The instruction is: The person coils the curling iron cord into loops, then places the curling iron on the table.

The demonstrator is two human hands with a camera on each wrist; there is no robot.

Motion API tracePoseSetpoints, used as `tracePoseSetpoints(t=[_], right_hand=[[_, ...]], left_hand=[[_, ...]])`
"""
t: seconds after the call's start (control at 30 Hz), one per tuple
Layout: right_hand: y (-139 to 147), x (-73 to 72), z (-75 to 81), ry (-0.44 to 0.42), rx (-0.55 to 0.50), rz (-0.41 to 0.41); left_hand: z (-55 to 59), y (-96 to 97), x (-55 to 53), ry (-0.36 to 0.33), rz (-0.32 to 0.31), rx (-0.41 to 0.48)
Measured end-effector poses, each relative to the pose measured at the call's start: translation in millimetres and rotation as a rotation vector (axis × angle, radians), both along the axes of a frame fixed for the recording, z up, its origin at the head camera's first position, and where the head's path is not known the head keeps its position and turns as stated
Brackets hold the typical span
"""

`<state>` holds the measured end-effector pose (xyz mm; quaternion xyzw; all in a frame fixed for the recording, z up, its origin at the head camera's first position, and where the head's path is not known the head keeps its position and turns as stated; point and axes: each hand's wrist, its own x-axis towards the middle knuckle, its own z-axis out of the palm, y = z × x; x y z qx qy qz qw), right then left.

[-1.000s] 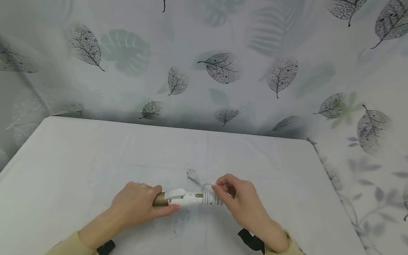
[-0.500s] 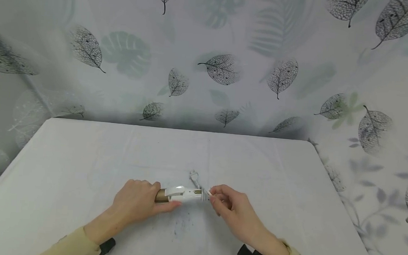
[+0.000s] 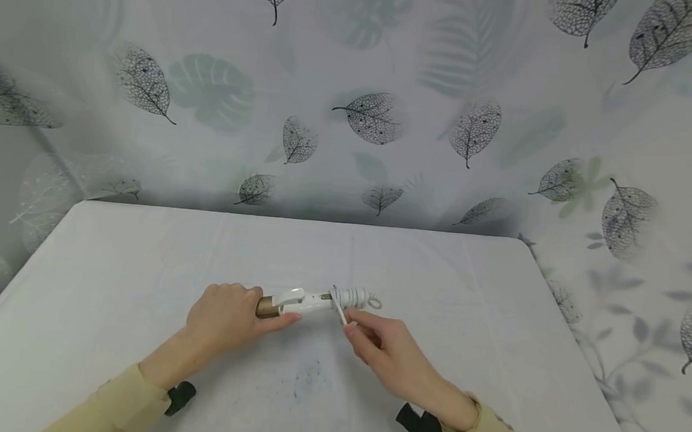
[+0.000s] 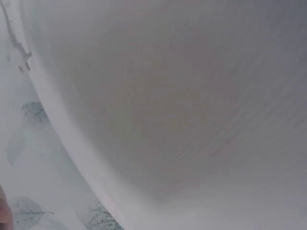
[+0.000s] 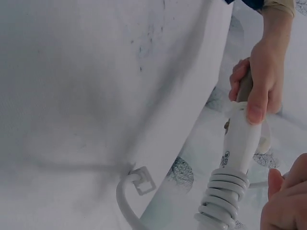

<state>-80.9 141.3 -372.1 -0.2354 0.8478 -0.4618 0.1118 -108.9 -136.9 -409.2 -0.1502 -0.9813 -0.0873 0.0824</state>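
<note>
A curling iron point(image 3: 310, 302) with a white handle and a gold-brown barrel is held crosswise above the table. My left hand point(image 3: 223, 314) grips its barrel, thumb stretched along the handle. White cord point(image 3: 350, 298) is wound in several turns round the handle's right end. My right hand point(image 3: 387, 353) pinches a strand of this cord on the near side of the coils. In the right wrist view, the coils point(image 5: 223, 196) sit below the left hand point(image 5: 267, 79), and a cord loop with a small square end piece point(image 5: 144, 181) sticks out. The left wrist view catches a two-pin plug point(image 4: 24, 57).
A white-covered table point(image 3: 139, 248) spreads under both hands, with dark specks point(image 3: 308, 379) on its cloth. Leaf-patterned curtains point(image 3: 350, 163) hang behind and at the sides. Black straps point(image 3: 418, 422) show at both wrists.
The curling iron and left hand have risen away from me. My right hand has come from the coils' right end round to their near side, and the plug beyond the coils has left the head view.
</note>
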Motion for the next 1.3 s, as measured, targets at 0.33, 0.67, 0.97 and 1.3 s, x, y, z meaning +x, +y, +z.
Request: tracePoseSetpoints(t=[0.33,0.67,0.97,1.3], right_hand=[[1.5,-15.3,-12.0,0.114,0.073,0.097],[2.0,-26.2,-35.3,0.36,0.23,0.208],[0.0,-28.3,-56.1,0.491,0.301,0.205],[4.5,-34.4,-61.8,0.466,0.26,0.24]], left_hand=[[2.7,-6.6,-17.5,0.002,0.012,0.043],[3.5,-7.5,-25.5,0.002,0.031,0.091],[1.9,-8.8,-23.2,-0.026,0.053,0.109],[5.6,-9.6,-16.3,-0.039,0.063,0.137]])
